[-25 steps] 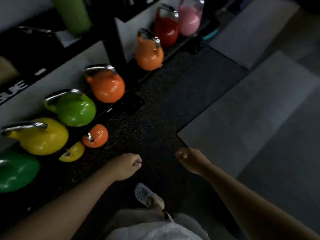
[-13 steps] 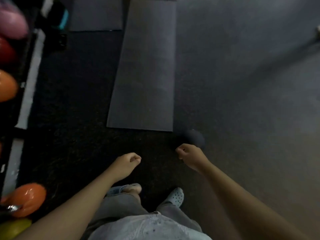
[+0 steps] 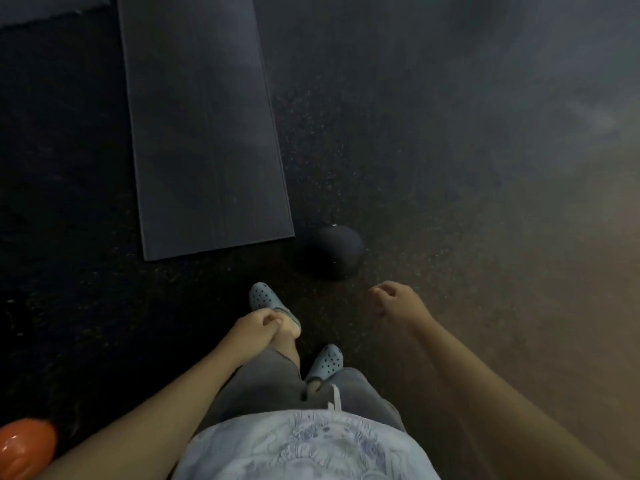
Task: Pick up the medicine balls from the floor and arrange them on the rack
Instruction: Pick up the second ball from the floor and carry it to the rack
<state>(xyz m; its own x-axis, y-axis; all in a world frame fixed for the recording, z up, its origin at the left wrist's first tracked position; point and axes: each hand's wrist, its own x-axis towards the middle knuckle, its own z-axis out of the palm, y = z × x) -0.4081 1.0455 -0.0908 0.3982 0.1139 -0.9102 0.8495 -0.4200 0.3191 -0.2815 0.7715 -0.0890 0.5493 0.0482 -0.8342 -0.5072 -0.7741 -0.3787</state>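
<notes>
Step in hand: you are on the approach to a pick-up; nothing is lifted yet, and I judge this the start of one fetch-and-rack round.
Medicine ball: the dark medicine ball (image 3: 334,252) sits on the speckled rubber floor (image 3: 398,150), just ahead of your feet and just beside the near right corner of the grey mat (image 3: 204,133), apart from it by a narrow strip of floor.
Left hand: your left hand (image 3: 254,325) is curled loosely in on itself, fingers together, holding nothing, hanging over your left clog (image 3: 268,301).
Right hand: your right hand (image 3: 394,301) is also loosely curled and empty, near the ball but not touching it, a little to its right and closer to you.
Feet: your left foot is forward and the right clog (image 3: 325,363) is behind, so you look to be mid-stride towards the ball.
Rack: not in view; only an orange kettlebell (image 3: 26,446) shows at the lower left edge, so I judge the rack lies off to your left or behind.
Next move: uncurl both hands, bend down and cup the ball from either side; a ball like this is likely heavy and can roll, so get your palms low under it before lifting.
Light: the scene is dim, and the ball's surface and any markings are too dark to read.
</notes>
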